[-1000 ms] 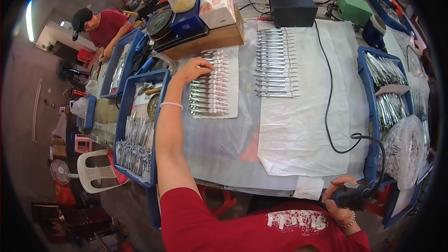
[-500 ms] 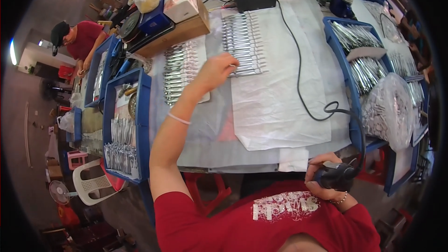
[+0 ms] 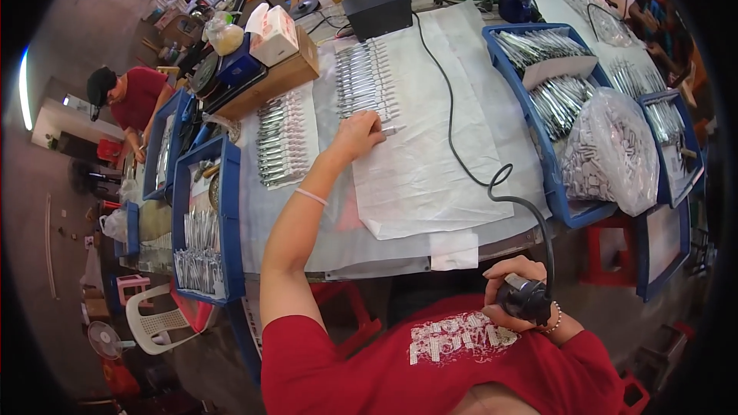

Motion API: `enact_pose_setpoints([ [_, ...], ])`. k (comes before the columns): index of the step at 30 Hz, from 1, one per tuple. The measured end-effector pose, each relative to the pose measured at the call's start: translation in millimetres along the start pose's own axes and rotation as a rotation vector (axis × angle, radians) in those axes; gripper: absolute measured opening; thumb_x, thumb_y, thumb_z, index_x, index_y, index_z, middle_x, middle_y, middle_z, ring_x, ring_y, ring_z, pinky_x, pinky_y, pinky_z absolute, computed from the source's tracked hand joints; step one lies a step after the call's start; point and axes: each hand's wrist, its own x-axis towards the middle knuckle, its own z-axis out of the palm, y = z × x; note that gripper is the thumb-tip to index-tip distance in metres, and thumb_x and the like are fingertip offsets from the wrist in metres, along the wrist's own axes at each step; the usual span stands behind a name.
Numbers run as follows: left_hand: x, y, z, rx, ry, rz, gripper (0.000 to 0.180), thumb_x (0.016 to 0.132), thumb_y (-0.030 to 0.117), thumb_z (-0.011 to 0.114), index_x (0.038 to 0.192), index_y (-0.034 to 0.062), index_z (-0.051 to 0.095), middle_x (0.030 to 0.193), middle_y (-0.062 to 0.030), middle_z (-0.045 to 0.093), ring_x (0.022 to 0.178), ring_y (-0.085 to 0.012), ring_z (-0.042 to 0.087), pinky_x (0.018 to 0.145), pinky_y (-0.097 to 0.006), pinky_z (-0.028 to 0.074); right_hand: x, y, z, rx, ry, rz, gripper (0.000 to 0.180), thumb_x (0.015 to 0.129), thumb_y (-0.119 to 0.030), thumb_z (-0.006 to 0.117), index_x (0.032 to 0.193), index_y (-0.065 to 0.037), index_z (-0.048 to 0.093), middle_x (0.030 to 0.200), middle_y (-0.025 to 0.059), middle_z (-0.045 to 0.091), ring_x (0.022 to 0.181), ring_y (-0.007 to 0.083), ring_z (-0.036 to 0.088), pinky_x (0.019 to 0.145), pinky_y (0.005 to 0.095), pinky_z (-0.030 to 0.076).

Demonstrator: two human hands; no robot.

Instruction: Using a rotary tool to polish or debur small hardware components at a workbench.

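Observation:
My left hand (image 3: 359,135) is closed at the near end of a column of slender silver metal pieces (image 3: 364,81), which lie side by side on white paper (image 3: 453,161). Its fingertips pinch one such metal piece (image 3: 393,130), whose pale end sticks out to the right; the rest is under the hand. Close to my chest, my right hand (image 3: 509,270) is wrapped round a black corded hand tool (image 3: 527,300). The tool's working end is not clearly visible. A second column of metal pieces (image 3: 280,138) lies left of my left forearm.
The tool's black cord (image 3: 452,134) crosses the paper from a black box (image 3: 377,12). Blue trays (image 3: 547,177) of metal parts and a plastic bag (image 3: 611,155) stand right. Another blue tray (image 3: 234,215) is left, near a tissue box (image 3: 273,34). A person (image 3: 138,100) works far left.
The view has shifted, so the table appears farther left. My left hand has come nearer along the column, to its near end. My right hand still holds the black tool, now turned slightly.

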Motion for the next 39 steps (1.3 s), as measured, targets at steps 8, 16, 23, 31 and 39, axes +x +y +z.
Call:
enact_pose_setpoints([
  [8,-40.0,16.5,2.6,-0.371,0.224,0.082,0.016,0.081,0.005,0.059,0.096,-0.0005,0.058,0.085,-0.0158,0.06,0.08,-0.0286,0.061,0.072,-0.035,0.048,-9.9,-4.2,-8.2,-0.029,0.033,-0.056,0.045,0.064,-0.01,0.08,0.102,-0.004,0.058,0.062,0.0033,0.061,0.051,0.0115,0.06,0.051,0.0231,0.046],
  [16,-192.0,152.4,11.4,-1.316,-0.022,-0.339,0.024,0.098,0.015,0.045,0.118,0.0016,0.047,0.08,-0.0046,0.059,0.059,-0.0049,0.048,0.055,-0.018,0.04,-10.8,8.0,-1.5,0.106,0.035,0.068,0.049,0.063,-0.008,0.08,0.105,-0.006,0.055,0.063,0.0025,0.061,0.052,0.0108,0.057,0.051,0.0233,0.042],
  [23,-238.1,196.6,83.9,-1.774,-0.181,-0.587,0.041,0.1,0.033,0.039,0.109,-0.001,0.061,0.068,0.0,0.054,0.052,-0.0036,0.043,0.05,-0.017,0.035,-5.9,21.7,12.0,0.0,-0.058,0.148,0.051,0.062,-0.007,0.08,0.106,-0.005,0.054,0.061,0.0023,0.059,0.052,0.0104,0.056,0.053,0.0232,0.042],
  [31,-226.8,209.5,120.7,-2.161,-0.143,-0.777,0.042,0.098,0.04,0.042,0.09,0.0026,0.061,0.062,0.0012,0.051,0.049,-0.0055,0.043,0.046,-0.02,0.036,-11.1,56.0,24.7,-0.011,-0.045,0.427,0.044,0.07,0.002,0.069,0.109,0.0,0.048,0.082,0.0075,0.064,0.068,0.0077,0.058,0.065,0.0225,0.047],
  [39,-224.4,204.1,136.5,-2.362,-0.139,-0.818,0.042,0.098,0.04,0.043,0.09,0.0017,0.059,0.063,-0.0005,0.051,0.045,-0.0061,0.039,0.041,-0.02,0.032,3.8,62.6,33.0,-0.045,-0.012,0.599,0.038,0.071,-0.004,0.074,0.104,0.001,0.057,0.09,0.0067,0.068,0.081,0.0086,0.062,0.074,0.0238,0.049],
])
